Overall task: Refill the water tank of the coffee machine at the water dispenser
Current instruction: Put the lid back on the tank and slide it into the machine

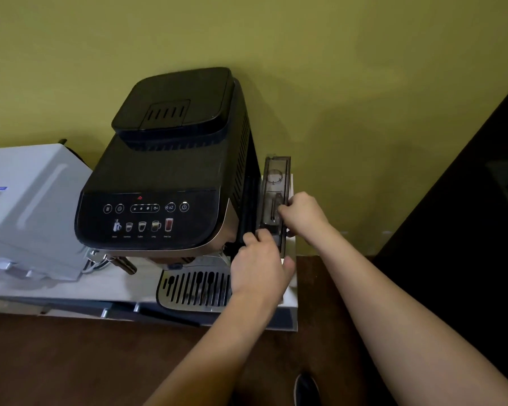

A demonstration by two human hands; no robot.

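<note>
Coffee machine (170, 177): black body with a lit touch panel on its sloped front, standing on a pale counter (291, 294) against an olive-green wall (335, 68); slotted metal drip tray (194, 288) at its foot, steam wand (123, 263) projecting at the lower left. Water tank (276, 183): narrow, smoke-tinted, transparent, upright at the machine's right side, close alongside the casing, with its open top towards the camera; whether it is fully seated or partly drawn out cannot be told, nor can its water level. Left hand (261, 268): forearm reaching up from the lower centre, palm turned down and inward, fingers (257, 237) curled over the tank's near lower corner where it meets the machine, thumb extended to the right below the tank; closed in a grip on the tank's front edge. Right hand (302, 215): forearm entering from the lower right and crossing above the left, wrist bent slightly, fingers folded round the tank's right rim about midway along its length, in a closed hold. White microwave (27, 206): on the same counter, just left of the machine. Dark wooden floor (71, 361) below; dark shoe (305, 388) at the bottom edge.
</note>
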